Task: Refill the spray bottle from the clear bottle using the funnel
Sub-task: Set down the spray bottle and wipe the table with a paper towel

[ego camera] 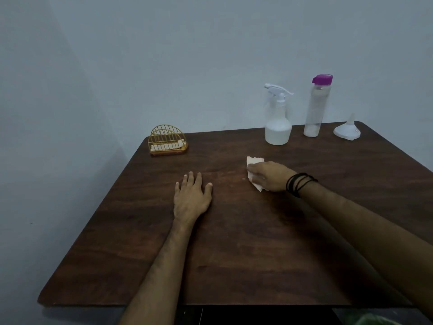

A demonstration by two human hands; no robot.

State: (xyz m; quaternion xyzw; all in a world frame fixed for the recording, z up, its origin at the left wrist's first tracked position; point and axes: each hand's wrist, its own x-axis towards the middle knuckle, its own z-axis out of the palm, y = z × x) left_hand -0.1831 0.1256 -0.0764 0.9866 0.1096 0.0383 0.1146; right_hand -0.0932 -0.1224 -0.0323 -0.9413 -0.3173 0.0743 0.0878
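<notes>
— Where does the spray bottle stand?

— The spray bottle [278, 118] is upright near the table's far edge, at about one o'clock from my hands, its trigger head screwed on and white liquid in its lower part. The clear bottle [316, 106] with the purple cap stands just beside it, toward two o'clock, closed, with only a little left at the bottom. The white funnel [347, 130] sits mouth down, spout up, further right by the corner, apart from both. I judge them parked at the back so the middle stays free for wiping.

— And your hands?

— My right hand [273, 175] lies over a folded paper napkin [254, 160], fingers bent down on it, pressing it to the wooden table [257, 242] at one o'clock; whether the fingers curl round it I cannot tell. My left hand [192, 195] is flat at eleven o'clock, fingers straight and spread, holding nothing, probably to steady me.

— Anything else?

— A gold wire napkin holder [167, 140] at ten o'clock, near the far left corner. The pouring looks finished to me; this seems to be cleanup.
</notes>
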